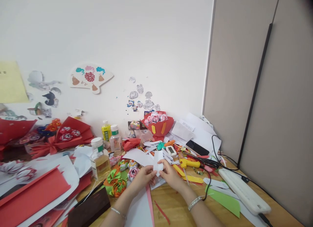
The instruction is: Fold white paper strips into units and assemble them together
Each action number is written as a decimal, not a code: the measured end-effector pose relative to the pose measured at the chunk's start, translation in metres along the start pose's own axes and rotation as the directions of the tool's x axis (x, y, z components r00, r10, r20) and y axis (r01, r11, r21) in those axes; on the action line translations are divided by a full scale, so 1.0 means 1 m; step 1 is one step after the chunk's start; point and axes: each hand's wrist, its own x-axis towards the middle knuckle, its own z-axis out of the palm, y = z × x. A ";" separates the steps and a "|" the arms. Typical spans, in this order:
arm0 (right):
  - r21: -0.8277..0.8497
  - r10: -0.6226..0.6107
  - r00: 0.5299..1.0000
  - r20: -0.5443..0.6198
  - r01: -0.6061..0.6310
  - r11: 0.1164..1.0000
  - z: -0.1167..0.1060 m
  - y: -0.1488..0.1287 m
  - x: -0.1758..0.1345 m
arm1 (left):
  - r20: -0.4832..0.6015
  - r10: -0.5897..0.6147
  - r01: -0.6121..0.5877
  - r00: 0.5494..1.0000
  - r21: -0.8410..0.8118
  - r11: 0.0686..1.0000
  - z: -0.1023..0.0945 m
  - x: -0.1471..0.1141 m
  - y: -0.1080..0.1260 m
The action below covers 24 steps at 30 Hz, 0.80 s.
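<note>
My arms are bare, no sleeves. My left hand (143,177) has a thin silver bracelet (118,212) at its wrist; my right hand (171,175) has a broader beaded silver bracelet (194,203).

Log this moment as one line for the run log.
left hand: holds white paper piece | right hand: holds same piece | nearby: oil bottle, yellow glue gun

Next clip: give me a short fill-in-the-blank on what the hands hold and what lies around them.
1. The left hand and right hand together hold a small piece of ____ paper.
2. Each wrist wears a ____ bracelet.
3. The phone lies with its screen ____.
4. The glue gun right of the hands is ____.

Missing words: white; silver; dark; yellow
</note>
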 end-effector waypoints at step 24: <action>0.015 0.020 0.994 -0.108 -0.018 1.000 0.010 0.000 -0.002 | -0.231 0.093 -0.039 0.969 0.229 0.973 0.013 0.005 -0.008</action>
